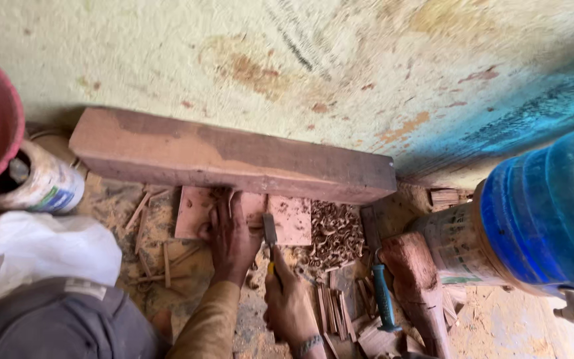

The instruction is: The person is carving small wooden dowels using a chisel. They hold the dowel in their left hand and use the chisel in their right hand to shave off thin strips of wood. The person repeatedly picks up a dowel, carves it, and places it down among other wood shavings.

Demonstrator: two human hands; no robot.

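From the head camera we are pressing our left hand (232, 234) flat, fingers spread a little, on a small reddish wood panel (286, 219) that is lying on the sawdust-covered floor (493, 326) right against a long reddish timber beam (234, 156), while our right hand (288, 307) is curling its fingers tight around the handle of a chisel (270, 233) whose blade is resting on the panel just beside the left fingers. Around us are lying a heap of curled shavings (333, 236), thin wood strips (333, 309), a teal-handled tool (384, 297), a wooden mallet (417, 279), a blue water jug (553, 213) and a white bag (31, 249).
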